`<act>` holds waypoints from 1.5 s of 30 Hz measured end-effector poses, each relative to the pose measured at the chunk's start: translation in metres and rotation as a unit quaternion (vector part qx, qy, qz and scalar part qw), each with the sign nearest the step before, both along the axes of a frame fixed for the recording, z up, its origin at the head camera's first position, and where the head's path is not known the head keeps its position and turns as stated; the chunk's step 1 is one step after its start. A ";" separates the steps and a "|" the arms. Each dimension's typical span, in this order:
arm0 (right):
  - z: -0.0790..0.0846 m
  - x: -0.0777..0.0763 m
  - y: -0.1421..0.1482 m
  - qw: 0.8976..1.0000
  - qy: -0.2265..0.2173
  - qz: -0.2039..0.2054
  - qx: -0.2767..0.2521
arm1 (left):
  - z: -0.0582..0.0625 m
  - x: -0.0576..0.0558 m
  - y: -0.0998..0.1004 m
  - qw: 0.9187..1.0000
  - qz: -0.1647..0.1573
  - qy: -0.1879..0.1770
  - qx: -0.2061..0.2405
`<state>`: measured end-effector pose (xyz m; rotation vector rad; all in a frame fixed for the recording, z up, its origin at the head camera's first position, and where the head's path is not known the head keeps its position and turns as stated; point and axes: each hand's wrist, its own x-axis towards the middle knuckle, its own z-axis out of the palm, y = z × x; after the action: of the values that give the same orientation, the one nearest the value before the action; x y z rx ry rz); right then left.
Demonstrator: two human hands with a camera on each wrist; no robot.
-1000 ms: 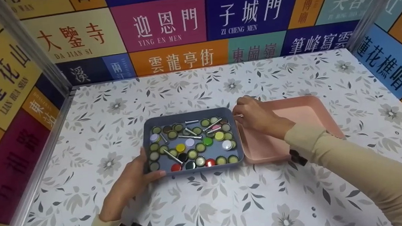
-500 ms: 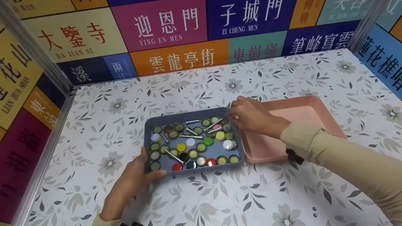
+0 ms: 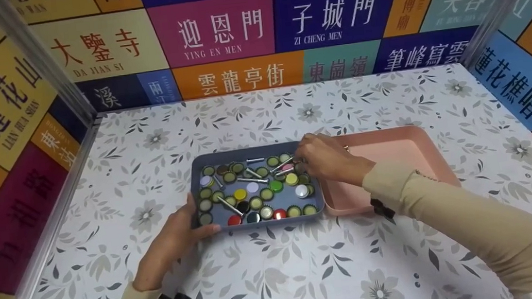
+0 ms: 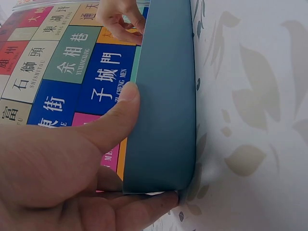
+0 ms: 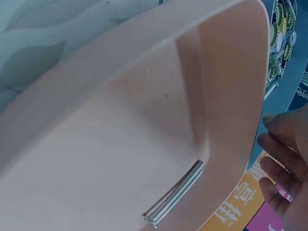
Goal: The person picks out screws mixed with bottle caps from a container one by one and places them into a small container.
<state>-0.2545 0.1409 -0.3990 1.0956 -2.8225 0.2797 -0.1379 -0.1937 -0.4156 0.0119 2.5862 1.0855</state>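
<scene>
My left hand grips the front left corner of a blue-grey tray. In the left wrist view its thumb lies against one wall while fingers wrap the corner. Bottle caps of several colours fill that tray, with silver screws among them. Over its back right corner is my right hand, hiding some caps. Its loosely bent fingers show nothing between them in the right wrist view. A pink tray adjoins on the right; silver screws lie side by side on its floor.
Both trays stand on a white tabletop with a grey leaf pattern. Panels with coloured lettering enclose the back and sides. Clear corner posts rise at the back.
My right hand has moved left, from the pink tray's near wall to over the blue-grey tray. A screw end now shows in the pink tray behind it. My left hand stays put.
</scene>
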 end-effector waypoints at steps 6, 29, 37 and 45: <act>-0.002 0.000 -0.005 1.000 0.012 0.009 -0.004 | 0.000 0.000 -0.001 1.000 -0.008 0.012 -0.003; -0.004 -0.002 -0.023 0.998 -0.016 -0.005 0.060 | 0.000 0.001 -0.001 1.000 -0.008 0.015 -0.003; -0.008 -0.003 -0.025 0.998 -0.028 -0.022 0.059 | 0.000 0.002 -0.001 1.000 -0.005 0.013 0.002; -0.012 -0.002 -0.028 0.998 -0.008 -0.013 0.060 | 0.000 0.002 0.000 1.000 -0.005 0.012 0.002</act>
<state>-0.2566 0.1132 -0.4107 1.0833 -2.8981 0.1191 -0.1363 -0.1937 -0.4152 0.0375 2.6014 1.0946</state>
